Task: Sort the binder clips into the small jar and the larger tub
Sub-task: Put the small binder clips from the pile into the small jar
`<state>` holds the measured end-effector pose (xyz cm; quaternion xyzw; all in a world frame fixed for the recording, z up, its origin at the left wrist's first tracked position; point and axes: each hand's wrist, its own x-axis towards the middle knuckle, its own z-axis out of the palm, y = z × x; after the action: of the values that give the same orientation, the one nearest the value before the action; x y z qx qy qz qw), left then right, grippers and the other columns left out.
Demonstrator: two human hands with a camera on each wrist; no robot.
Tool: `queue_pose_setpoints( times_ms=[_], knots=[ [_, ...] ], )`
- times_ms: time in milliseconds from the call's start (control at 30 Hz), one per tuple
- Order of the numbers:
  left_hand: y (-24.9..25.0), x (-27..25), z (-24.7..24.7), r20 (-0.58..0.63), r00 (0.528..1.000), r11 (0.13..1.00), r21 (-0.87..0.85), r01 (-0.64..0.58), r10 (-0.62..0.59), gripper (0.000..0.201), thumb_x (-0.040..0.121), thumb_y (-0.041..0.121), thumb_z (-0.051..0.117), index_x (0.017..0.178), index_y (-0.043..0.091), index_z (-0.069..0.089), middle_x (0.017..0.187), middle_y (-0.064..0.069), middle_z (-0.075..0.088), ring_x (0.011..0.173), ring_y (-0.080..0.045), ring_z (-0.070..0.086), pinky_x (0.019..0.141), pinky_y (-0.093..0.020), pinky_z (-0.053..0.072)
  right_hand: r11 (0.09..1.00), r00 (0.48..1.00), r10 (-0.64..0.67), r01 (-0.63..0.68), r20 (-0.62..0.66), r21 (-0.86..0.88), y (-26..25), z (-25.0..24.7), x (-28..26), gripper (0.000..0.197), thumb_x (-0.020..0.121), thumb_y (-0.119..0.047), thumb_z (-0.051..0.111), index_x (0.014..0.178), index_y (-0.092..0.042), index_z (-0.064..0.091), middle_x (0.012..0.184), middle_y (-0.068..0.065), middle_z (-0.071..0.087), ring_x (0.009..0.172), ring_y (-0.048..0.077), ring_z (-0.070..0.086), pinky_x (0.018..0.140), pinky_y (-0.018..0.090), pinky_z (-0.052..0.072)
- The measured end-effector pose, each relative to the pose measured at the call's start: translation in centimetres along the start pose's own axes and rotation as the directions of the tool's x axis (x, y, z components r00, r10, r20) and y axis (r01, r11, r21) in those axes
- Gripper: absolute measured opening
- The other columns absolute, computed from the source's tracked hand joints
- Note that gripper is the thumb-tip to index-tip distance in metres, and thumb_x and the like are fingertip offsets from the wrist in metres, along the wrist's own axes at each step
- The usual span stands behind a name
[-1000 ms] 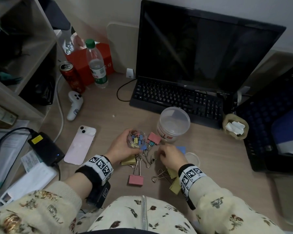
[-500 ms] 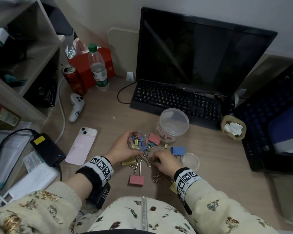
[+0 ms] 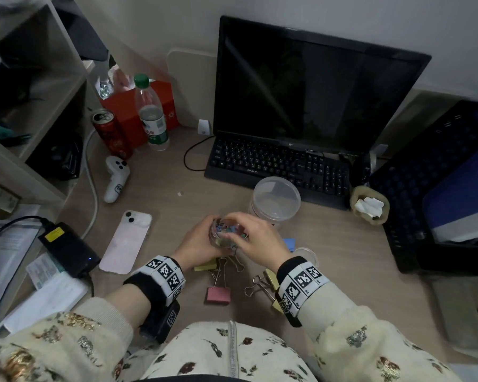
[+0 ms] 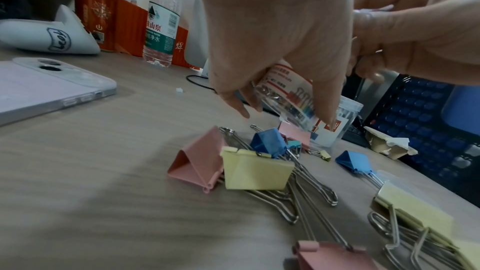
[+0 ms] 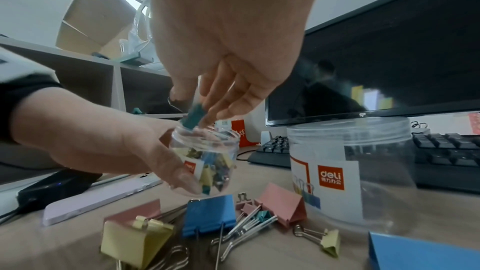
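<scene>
My left hand (image 3: pixel 202 239) grips the small clear jar (image 3: pixel 223 235), held just above the desk and holding several small coloured clips. Over the jar's mouth (image 5: pixel 206 130), my right hand (image 3: pixel 250 230) pinches a small teal binder clip (image 5: pixel 194 119) between thumb and fingers. The larger clear tub (image 3: pixel 276 199) stands behind, its lid seemingly on. Large clips lie below on the desk: pink (image 3: pixel 218 295), blue (image 5: pixel 210 215), yellow (image 5: pixel 132 239). Small ones, teal (image 5: pixel 262 216) and yellow (image 5: pixel 331 241), lie among them.
A keyboard (image 3: pixel 279 166) and dark monitor (image 3: pixel 315 92) sit behind the tub. A pink phone (image 3: pixel 126 241), a charger brick (image 3: pixel 69 249), a white controller (image 3: pixel 116 177), a can and a water bottle (image 3: pixel 151 119) are on the left. A small clear lid (image 3: pixel 307 253) lies right of my hands.
My right hand rose from the pile of clips on the desk to the jar's mouth, now pinching a small teal clip. My left hand kept hold of the jar.
</scene>
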<state>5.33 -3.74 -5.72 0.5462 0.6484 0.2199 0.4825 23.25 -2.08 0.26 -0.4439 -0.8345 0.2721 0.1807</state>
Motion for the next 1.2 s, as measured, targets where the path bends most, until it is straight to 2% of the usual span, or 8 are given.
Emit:
queue_pose_setpoints(
  times_ms=[133, 267, 400, 500, 600, 767, 933, 1200],
  knots=[
    [-0.1, 0.0, -0.2, -0.016, 1.0, 1.0, -0.015, 0.006, -0.006, 0.093, 0.038, 0.056, 0.089, 0.12, 0.039, 0.048, 0.116, 0.011, 0.066, 0.108, -0.014, 0.065, 0.097, -0.043, 0.053, 0.997, 0.994, 0.071, -0.073, -0.08, -0.025, 0.8, -0.2, -0.5, 0.037, 0.099, -0.042, 0.041, 0.12, -0.018, 0.06, 0.109, -0.002, 0.067, 0.09, 0.01, 0.061, 0.077, 0.03, 0.052],
    [-0.3, 0.3, -0.4, -0.044, 0.999, 1.0, -0.002, 0.007, -0.007, 0.093, 0.052, 0.037, 0.096, 0.13, 0.025, 0.048, 0.118, 0.01, 0.063, 0.111, -0.013, 0.063, 0.101, -0.039, 0.051, 0.932, 0.952, 0.282, -0.301, -0.116, -0.203, 3.4, 0.0, -0.9, 0.038, 0.098, -0.047, 0.036, 0.097, -0.019, 0.063, 0.088, -0.004, 0.065, 0.077, 0.014, 0.061, 0.068, 0.036, 0.054],
    [-0.3, 0.6, -0.5, -0.065, 0.998, 1.0, 0.001, 0.014, -0.014, 0.089, 0.055, 0.031, 0.097, 0.13, 0.025, 0.049, 0.116, 0.012, 0.062, 0.109, -0.013, 0.062, 0.101, -0.036, 0.05, 0.827, 0.878, 0.479, -0.455, -0.013, -0.331, 5.7, 0.6, -1.9, 0.024, 0.092, -0.035, 0.049, 0.108, -0.018, 0.059, 0.107, 0.002, 0.064, 0.097, 0.023, 0.06, 0.079, 0.037, 0.051],
    [-0.4, 0.7, -0.6, -0.047, 0.999, 1.0, 0.001, 0.028, -0.028, 0.089, 0.056, 0.032, 0.096, 0.131, 0.026, 0.048, 0.118, 0.012, 0.062, 0.111, -0.012, 0.061, 0.101, -0.036, 0.051, 0.81, 0.868, 0.493, -0.43, 0.065, -0.4, 6.8, 1.4, -2.4, 0.043, 0.085, -0.028, 0.057, 0.127, -0.019, 0.051, 0.126, 0.001, 0.055, 0.115, 0.024, 0.049, 0.093, 0.038, 0.044],
    [-0.7, 0.8, -0.7, -0.043, 0.998, 0.999, 0.002, 0.035, -0.035, 0.089, 0.056, 0.034, 0.096, 0.131, 0.026, 0.048, 0.121, 0.01, 0.063, 0.112, -0.011, 0.062, 0.102, -0.038, 0.051, 0.8, 0.868, 0.486, -0.395, 0.104, -0.452, 7.0, 2.0, -2.5, 0.058, 0.082, -0.027, 0.063, 0.136, -0.021, 0.044, 0.132, 0.0, 0.049, 0.12, 0.023, 0.043, 0.097, 0.038, 0.041],
    [-1.0, 1.1, -0.7, -0.049, 0.998, 0.999, 0.003, 0.041, -0.04, 0.09, 0.056, 0.032, 0.096, 0.132, 0.025, 0.048, 0.122, 0.009, 0.063, 0.111, -0.012, 0.062, 0.102, -0.04, 0.051, 0.796, 0.871, 0.474, -0.357, 0.134, -0.489, 7.1, 2.5, -2.2, 0.053, 0.084, -0.025, 0.058, 0.134, -0.019, 0.045, 0.135, 0.002, 0.049, 0.122, 0.025, 0.046, 0.098, 0.038, 0.04],
    [-1.2, 1.2, -0.6, -0.047, 0.998, 0.999, -0.022, 0.05, -0.051, 0.1, 0.046, 0.049, 0.092, 0.132, 0.03, 0.046, 0.124, 0.01, 0.062, 0.114, -0.012, 0.062, 0.103, -0.043, 0.051, 0.788, 0.864, 0.47, -0.319, 0.18, -0.526, 7.0, 2.6, -2.3, 0.039, 0.084, -0.026, 0.055, 0.123, -0.019, 0.053, 0.126, 0.002, 0.057, 0.116, 0.026, 0.051, 0.092, 0.036, 0.041],
    [-1.4, 1.1, -0.7, -0.046, 0.998, 0.999, -0.029, 0.031, -0.033, 0.102, 0.044, 0.051, 0.09, 0.133, 0.03, 0.046, 0.125, 0.01, 0.062, 0.115, -0.012, 0.062, 0.104, -0.043, 0.05, 0.841, 0.87, 0.463, -0.371, 0.169, -0.395, 5.7, 2.2, -2.3, 0.051, 0.084, -0.041, 0.052, 0.129, -0.018, 0.047, 0.129, 0.002, 0.053, 0.108, 0.025, 0.057, 0.082, 0.035, 0.047]
  ],
)
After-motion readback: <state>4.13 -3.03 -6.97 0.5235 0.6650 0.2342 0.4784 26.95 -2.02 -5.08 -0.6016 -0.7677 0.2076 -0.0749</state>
